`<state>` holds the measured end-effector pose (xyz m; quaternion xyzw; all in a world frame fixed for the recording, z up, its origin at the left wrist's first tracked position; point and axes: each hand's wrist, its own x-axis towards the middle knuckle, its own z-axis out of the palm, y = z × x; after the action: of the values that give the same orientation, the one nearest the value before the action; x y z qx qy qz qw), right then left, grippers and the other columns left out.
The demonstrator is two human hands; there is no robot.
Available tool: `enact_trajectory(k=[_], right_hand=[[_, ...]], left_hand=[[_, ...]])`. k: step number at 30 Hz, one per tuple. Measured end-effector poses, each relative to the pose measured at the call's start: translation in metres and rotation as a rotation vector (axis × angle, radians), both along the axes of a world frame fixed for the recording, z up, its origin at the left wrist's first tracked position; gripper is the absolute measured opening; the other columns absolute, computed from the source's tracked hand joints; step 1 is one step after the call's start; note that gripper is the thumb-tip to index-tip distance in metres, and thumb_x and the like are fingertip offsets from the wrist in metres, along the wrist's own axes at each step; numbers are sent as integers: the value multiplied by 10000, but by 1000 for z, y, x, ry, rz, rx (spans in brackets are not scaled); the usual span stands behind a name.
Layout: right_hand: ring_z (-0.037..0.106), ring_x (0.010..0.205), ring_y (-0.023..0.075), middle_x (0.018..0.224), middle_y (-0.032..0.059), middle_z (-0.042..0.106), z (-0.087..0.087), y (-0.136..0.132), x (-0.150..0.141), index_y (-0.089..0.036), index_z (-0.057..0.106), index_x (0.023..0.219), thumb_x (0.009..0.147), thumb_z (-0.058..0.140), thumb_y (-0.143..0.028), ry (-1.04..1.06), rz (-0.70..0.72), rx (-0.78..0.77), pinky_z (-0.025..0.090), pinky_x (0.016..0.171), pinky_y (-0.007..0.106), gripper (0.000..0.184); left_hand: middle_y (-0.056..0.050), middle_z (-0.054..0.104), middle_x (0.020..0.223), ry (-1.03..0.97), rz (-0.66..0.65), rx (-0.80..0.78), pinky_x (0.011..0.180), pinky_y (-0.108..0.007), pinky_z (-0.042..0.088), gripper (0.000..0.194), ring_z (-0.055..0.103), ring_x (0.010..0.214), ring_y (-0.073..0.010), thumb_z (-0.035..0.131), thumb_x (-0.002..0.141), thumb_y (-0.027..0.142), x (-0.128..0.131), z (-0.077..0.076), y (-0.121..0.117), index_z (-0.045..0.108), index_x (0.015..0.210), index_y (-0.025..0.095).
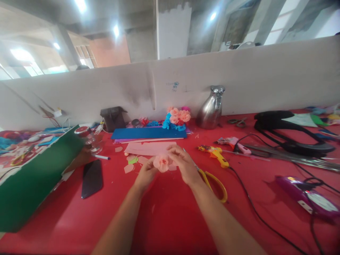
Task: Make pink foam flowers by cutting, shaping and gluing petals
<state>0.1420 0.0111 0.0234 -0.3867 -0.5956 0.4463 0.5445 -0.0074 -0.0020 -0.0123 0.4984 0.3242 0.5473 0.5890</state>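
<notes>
Flower [162, 163], one; left hand [146, 174] and right hand [184, 165] holding

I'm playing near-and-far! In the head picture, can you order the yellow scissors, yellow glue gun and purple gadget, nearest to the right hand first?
From the right hand:
1. Yellow scissors: close on its right
2. Yellow glue gun: farther right
3. Purple gadget: far right
</notes>
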Motion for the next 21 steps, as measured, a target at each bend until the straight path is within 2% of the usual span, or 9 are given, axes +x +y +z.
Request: enact_trajectory(k=[4, 8, 14, 17, 21], right_hand=[[532, 761, 155, 756, -3, 579, -5, 5, -2, -204, 580, 706, 742, 564, -372, 129, -131, -81, 408, 718, 264, 172], [552, 713, 156, 743, 0, 627, -11, 6, -7, -198, 629, 726, 733, 568, -370, 3, -106, -190, 416, 666, 269, 182], [616, 781, 182, 850, 28, 710, -20, -1, -22, -220, 710, 835, 731, 572, -236, -307, 103, -15, 445, 718, 298, 173], [628, 792, 199, 864, 35, 720, -23, -3, -25, -226, 720, 864, 771, 562, -269, -334, 86, 32, 459, 679, 294, 188], [632, 764, 210, 811, 30, 721, -26, -3, -26, -214, 727, 845, 796, 541, -276, -312, 86, 33, 472, 674, 300, 202]], left_hand=[[-13, 679, 752, -111, 102, -65, 694, -226, 414, 168, 568, 686, -117, 725, 623, 182, 0, -5, 4, 700, 788, 169], [-21, 668, 720, -227, 157, -131, 651, -233, 421, 142, 572, 652, -119, 721, 605, 181, 2, -4, 7, 683, 741, 162], [-34, 677, 712, -343, 102, -124, 730, -279, 457, 134, 622, 783, -182, 708, 605, 187, 5, 4, 8, 681, 736, 201], [-34, 686, 726, -369, 122, -167, 729, -273, 463, 126, 629, 771, -178, 716, 599, 186, 5, 5, 7, 678, 716, 208], [-26, 698, 760, -375, 180, -199, 716, -243, 454, 213, 627, 759, -154, 745, 565, 167, 6, 6, 6, 682, 764, 207]])
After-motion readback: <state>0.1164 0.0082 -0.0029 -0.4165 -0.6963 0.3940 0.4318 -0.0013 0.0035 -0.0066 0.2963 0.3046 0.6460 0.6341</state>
